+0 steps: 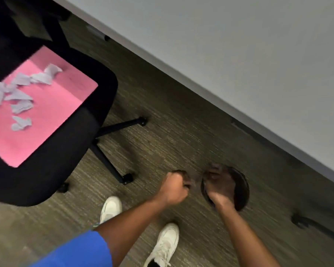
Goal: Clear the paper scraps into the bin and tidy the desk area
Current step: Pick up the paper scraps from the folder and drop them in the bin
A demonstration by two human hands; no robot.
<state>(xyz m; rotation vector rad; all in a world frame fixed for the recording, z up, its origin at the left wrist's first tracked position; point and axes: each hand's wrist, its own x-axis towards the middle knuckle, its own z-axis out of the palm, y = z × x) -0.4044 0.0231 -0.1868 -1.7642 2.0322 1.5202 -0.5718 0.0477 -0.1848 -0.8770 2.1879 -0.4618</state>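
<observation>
Left hand (175, 186) fisted, contents unseen | right hand (218, 185) blurred at dark bin (242, 186), grip indeterminable | paper scraps (20, 89) well left on pink sheet (52, 116), chair (96, 105) | risk: jolted chair could spill scraps.

Paper scraps (17, 93) lie on a sheet (52, 112) on the chair (96, 97) seat; table (239, 54) stands right of chair.

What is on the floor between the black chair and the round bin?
In the head view, mostly bare carpet. Between the chair and the bin only the chair's wheeled legs and the closed left hand intrude.
</observation>
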